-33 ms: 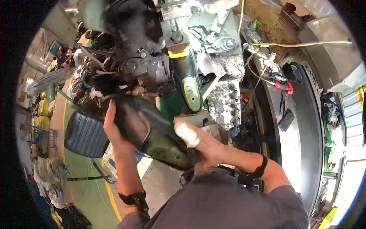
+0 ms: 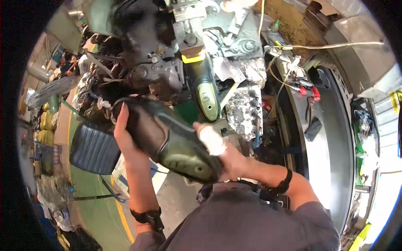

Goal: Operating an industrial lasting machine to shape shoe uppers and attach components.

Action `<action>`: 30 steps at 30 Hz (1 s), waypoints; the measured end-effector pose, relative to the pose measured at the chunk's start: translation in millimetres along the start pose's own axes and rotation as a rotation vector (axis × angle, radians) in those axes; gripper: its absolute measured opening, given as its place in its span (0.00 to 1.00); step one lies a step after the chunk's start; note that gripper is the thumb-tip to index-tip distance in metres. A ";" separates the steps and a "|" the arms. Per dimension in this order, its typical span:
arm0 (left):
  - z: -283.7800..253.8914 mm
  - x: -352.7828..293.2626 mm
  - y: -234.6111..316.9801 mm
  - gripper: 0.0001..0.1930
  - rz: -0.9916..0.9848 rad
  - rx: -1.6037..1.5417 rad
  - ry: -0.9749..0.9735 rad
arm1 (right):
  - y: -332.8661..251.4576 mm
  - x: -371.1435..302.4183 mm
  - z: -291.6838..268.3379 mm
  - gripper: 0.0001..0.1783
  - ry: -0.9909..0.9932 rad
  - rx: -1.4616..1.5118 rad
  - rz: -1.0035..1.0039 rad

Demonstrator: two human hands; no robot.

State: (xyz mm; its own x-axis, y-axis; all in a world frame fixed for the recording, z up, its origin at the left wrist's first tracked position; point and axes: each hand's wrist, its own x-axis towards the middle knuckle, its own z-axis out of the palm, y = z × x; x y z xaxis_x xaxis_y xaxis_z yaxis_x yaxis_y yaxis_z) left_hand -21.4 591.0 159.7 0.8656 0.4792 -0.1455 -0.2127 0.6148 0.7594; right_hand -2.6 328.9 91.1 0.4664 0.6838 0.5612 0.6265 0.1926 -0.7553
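Between my two hands is a dark shoe upper [image 2: 178, 121] on a green shoe last [image 2: 184, 163]. It lies tilted, one end to the far left and the other near my chest. My left hand [image 2: 127, 136] grips its left side, with the thumb along the edge and the other fingers hidden beneath. At the near right end my right hand [image 2: 222, 150], with a white wrap on a finger or thumb, is closed around it. A second green last [image 2: 208, 100] with a dark upper sits beyond, in the machine [image 2: 194, 39], under a yellow-edged part.
To the left stands a dark ribbed chair seat [image 2: 94, 147]. A long dark conveyor-like bench [image 2: 335, 154] runs along the right, with red-ended tools [image 2: 310, 93] beside it. A pale hose [image 2: 331, 47] crosses at the upper right. Piled material [image 2: 88, 94] lines the far left.
The shoe upper and last have shifted slightly right, with the near end turned a little more upward. My right hand moves along with them; both hands keep their hold.
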 end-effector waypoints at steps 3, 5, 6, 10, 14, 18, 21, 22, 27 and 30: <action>36.3 4.4 -10.9 0.14 -0.074 0.005 0.016 | -14.7 1.5 -15.7 0.62 0.218 -0.270 -0.142; 54.6 10.3 -21.1 0.17 -0.069 0.006 -0.081 | -36.2 -10.0 -30.6 0.65 0.130 -0.255 0.284; 62.9 13.4 -28.3 0.16 -0.122 -0.021 -0.055 | -42.3 -12.0 -36.6 0.65 0.167 -0.309 0.247; 92.7 17.6 -64.3 0.16 -0.266 -0.039 -0.203 | -69.4 -26.0 -44.9 0.58 0.401 -0.455 0.065; 128.4 7.2 -102.9 0.15 -0.429 -0.123 -0.365 | -87.0 -71.2 -56.2 0.56 0.499 -0.650 0.248; 165.0 -28.9 -147.7 0.16 -0.540 -0.084 -0.418 | -85.7 -140.9 -72.3 0.56 0.585 -0.601 0.303; 187.9 -66.7 -180.0 0.18 -0.510 0.025 -0.523 | -91.5 -193.2 -68.8 0.61 0.684 -0.643 0.279; 196.3 -80.1 -191.2 0.18 -0.547 0.019 -0.541 | -97.1 -211.7 -66.9 0.56 0.735 -0.683 0.266; 238.1 -179.7 -238.5 0.16 -0.652 0.149 -0.646 | -142.3 -295.8 -62.3 0.57 0.849 -0.833 0.399; 260.8 -252.3 -261.7 0.16 -0.574 0.208 -0.877 | -162.8 -333.5 -54.0 0.39 1.441 0.969 0.441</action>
State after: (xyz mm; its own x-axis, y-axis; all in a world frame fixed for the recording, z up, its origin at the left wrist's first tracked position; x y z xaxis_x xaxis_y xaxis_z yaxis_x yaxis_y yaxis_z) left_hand -65.9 145.8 163.1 0.8528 -0.5173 -0.0714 0.3403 0.4468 0.8274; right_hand -226.4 31.5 45.1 0.9357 -0.1955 -0.2937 0.0119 0.8496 -0.5274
